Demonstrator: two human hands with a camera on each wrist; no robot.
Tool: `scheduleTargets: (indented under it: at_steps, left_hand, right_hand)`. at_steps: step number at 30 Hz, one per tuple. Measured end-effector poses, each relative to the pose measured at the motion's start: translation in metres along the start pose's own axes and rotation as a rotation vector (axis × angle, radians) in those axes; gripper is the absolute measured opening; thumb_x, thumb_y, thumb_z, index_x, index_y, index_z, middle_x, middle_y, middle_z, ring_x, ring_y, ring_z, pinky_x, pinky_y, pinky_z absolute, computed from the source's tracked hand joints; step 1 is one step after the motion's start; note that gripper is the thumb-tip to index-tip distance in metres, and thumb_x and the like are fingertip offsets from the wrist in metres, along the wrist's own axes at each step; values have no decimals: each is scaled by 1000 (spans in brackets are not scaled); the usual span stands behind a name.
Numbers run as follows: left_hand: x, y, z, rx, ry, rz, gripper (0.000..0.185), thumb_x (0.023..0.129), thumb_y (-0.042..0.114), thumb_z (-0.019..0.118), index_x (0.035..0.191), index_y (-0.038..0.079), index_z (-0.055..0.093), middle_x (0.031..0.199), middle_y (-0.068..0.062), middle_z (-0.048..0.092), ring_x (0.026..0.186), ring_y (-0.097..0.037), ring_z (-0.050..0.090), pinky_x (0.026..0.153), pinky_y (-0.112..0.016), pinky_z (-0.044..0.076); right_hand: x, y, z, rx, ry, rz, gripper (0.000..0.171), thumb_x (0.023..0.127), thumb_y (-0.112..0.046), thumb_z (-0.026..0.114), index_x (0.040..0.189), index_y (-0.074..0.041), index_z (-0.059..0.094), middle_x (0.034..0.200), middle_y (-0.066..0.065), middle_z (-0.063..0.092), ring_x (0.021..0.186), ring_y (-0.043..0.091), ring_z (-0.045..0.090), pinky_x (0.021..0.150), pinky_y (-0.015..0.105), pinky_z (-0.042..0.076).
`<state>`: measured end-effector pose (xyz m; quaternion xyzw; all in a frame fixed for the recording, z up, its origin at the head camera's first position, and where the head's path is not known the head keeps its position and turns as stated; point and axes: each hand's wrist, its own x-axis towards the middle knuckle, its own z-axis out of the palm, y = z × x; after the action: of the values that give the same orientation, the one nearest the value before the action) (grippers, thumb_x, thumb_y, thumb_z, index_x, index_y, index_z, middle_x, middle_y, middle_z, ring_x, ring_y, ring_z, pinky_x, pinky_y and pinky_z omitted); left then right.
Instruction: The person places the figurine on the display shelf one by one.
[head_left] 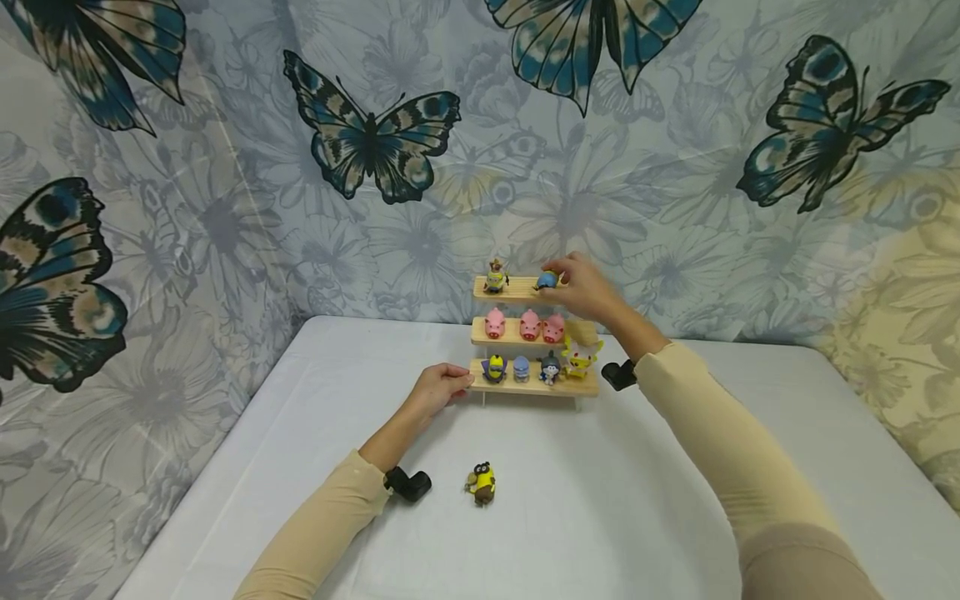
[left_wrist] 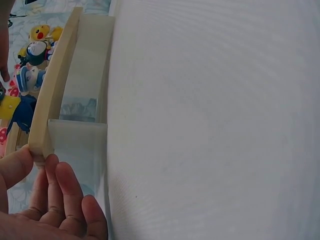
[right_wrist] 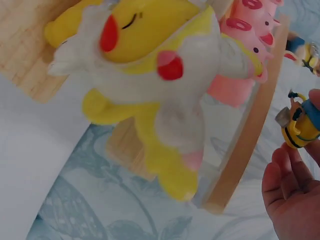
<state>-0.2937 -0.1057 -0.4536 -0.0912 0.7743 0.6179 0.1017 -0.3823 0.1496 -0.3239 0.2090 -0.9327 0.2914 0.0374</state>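
A three-tier wooden display stand (head_left: 535, 388) stands on the white table. My left hand (head_left: 437, 390) pinches the left end of its bottom shelf between thumb and fingertips. At the right of the top shelf, my right hand (head_left: 588, 290) holds a yellow-and-blue minion figurine (right_wrist: 299, 127). A crowned minion (head_left: 494, 277) stands at that shelf's left end. Three pink pig figurines (head_left: 529, 326) sit on the middle shelf. The bottom shelf bears a caped minion (head_left: 494, 368), a small blue figurine (head_left: 521, 369), a dark-capped figurine (head_left: 550, 367) and a yellow-and-white figurine (right_wrist: 150, 80).
A yellow-and-brown minion figurine (head_left: 483, 483) is on the table (head_left: 600, 500) in front of the stand, right of the left wrist. Behind the stand hangs a butterfly-patterned cloth backdrop (head_left: 420, 250). Black wrist devices (head_left: 408, 485) are worn on both arms.
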Motion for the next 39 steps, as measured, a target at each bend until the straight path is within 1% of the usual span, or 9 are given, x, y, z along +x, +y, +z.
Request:
scheduleTargets:
  at_steps: [6,9,14,20,24,28,32,36,39]
  left_hand:
    - [0,1,0,-2,0,2,27,92,24,68,112,5,65,88,0,68,80,-11,62,70,-25,47]
    - [2,0,0,-6,-3,2,27,92,24,68,112,5,65,90,-1,68,82,-13,63,73,-27,49]
    - [3,-1,0,-13,-6,3,28,93,23,67,113,4,65,93,-2,69,85,-14,65,76,-28,51]
    - [3,-1,-1,0,-10,0,27,93,24,67,112,5,65,90,-1,68,82,-13,63,72,-25,48]
    - [3,-1,-1,5,-9,-4,27,93,24,67,112,5,65,88,0,68,79,-12,61,69,-24,47]
    - [2,-1,-1,3,-1,-4,26,93,24,67,111,6,65,86,0,67,78,-11,61,69,-24,46]
    - [2,0,-1,2,-2,-2,26,93,24,67,111,6,65,86,1,67,78,-11,61,68,-24,46]
    - [2,-1,0,0,-8,-1,26,93,24,67,111,6,65,87,1,67,79,-11,61,69,-24,46]
    - [2,-1,0,0,-8,-1,27,93,24,67,112,6,65,87,1,67,79,-11,61,69,-24,46]
  right_hand:
    - [11,-9,8,4,-44,-24,55,86,-16,72,135,0,54,125,21,49,106,35,48,89,48,43]
    - [15,-11,12,-8,-47,-23,56,84,-12,74,135,-1,54,127,20,49,109,35,49,89,49,43]
    - [21,-14,13,-43,-39,-20,57,82,-11,75,135,-4,55,128,18,49,111,35,51,89,50,44]
    - [23,-16,13,-47,-49,-22,56,83,-10,76,135,-4,56,124,19,50,109,34,51,88,49,43]
    - [21,-14,13,-21,-57,-26,55,84,-10,74,135,-3,55,127,19,49,111,35,50,89,49,43]
    - [20,-12,12,14,-67,-19,55,85,-12,74,136,-2,54,130,19,48,112,35,49,88,49,43]
    - [19,-12,11,41,-77,-6,57,86,-19,74,137,-3,54,128,17,49,111,34,48,87,49,44]
    - [18,-12,11,35,-74,-4,53,91,-27,69,136,-3,55,127,16,50,110,33,49,88,48,44]
    - [18,-12,11,11,-59,-13,49,93,-30,66,133,-3,58,124,17,52,108,33,51,88,49,45]
